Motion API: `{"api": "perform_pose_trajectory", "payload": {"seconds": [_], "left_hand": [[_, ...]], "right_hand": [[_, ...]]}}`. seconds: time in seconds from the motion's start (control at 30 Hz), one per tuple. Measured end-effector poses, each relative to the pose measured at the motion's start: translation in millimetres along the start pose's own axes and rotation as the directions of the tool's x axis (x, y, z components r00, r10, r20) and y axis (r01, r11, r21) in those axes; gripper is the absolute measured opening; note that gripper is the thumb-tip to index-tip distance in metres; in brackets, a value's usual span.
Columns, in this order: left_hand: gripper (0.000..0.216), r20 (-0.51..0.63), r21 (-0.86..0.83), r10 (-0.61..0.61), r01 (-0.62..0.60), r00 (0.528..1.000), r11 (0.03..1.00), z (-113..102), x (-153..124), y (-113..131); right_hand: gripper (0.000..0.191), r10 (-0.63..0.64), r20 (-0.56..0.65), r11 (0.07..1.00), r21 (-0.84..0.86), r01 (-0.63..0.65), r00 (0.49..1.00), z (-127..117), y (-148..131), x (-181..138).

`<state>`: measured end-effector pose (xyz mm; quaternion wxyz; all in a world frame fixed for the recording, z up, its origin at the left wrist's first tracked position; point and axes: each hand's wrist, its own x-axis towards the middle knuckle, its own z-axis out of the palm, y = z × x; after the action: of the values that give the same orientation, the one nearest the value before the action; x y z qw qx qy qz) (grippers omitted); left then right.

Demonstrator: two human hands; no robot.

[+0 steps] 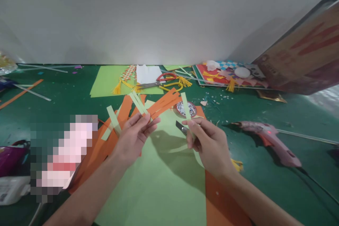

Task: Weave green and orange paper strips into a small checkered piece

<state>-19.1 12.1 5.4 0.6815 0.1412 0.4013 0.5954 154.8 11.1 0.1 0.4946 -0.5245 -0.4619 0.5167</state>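
In the head view my left hand [136, 132] pinches a bunch of orange paper strips [165, 103] with pale green strips [138, 102] crossing them. My right hand [208, 137] holds a single pale green paper strip [185, 106] upright between thumb and fingers. A craft knife [181, 127] also sits in that hand, its dark blade pointing up and left; most of its handle is hidden by the fingers. Both hands are over a large light green sheet [156, 183], which lies on orange paper [222, 201]. Loose green strips [113, 119] rest on orange paper left of my left hand.
Red-handled scissors [159, 83] lie behind the hands, near yellow tassels [182, 81]. A round patterned dish [186, 109] is just beyond my right hand. On the right lies a pink glue gun [268, 136] with a cord. A bright blurred-out object [70, 152] is at left.
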Motion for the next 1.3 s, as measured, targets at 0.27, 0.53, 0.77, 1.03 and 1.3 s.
{"api": "perform_pose_trajectory", "payload": {"seconds": [0.27,0.53,0.77,1.03,1.3], "left_hand": [[0.014,-0.002,0.015,0.0,0.0,1.0,1.0,-0.8,1.2,-1.7],[0.015,-0.027,0.044,0.002,-0.001,1.0,0.999,1.1,0.9,-0.7],[0.016,-0.008,0.022,-0.012,0.012,1.0,1.0,1.2,-0.2,-1.5],[0.018,0.024,0.112,0.029,-0.032,0.999,0.993,0.7,-1.0,-3.0],[0.022,0.06,0.161,0.082,-0.09,0.995,0.983,1.9,-2.0,-2.7]], "right_hand": [[0.035,0.016,-0.001,1.0,0.025,-0.016,1.0,-0.4,1.1,0.8],[0.037,-0.02,0.004,1.0,-0.021,0.02,1.0,0.4,-1.5,0.4],[0.035,-0.017,0.013,1.0,-0.003,0.017,1.0,-0.4,1.2,-0.1],[0.037,-0.015,0.03,0.999,-0.037,0.016,0.999,-0.1,1.2,-0.3],[0.04,0.117,0.068,0.993,0.016,-0.118,0.991,0.7,1.0,1.1]]}}
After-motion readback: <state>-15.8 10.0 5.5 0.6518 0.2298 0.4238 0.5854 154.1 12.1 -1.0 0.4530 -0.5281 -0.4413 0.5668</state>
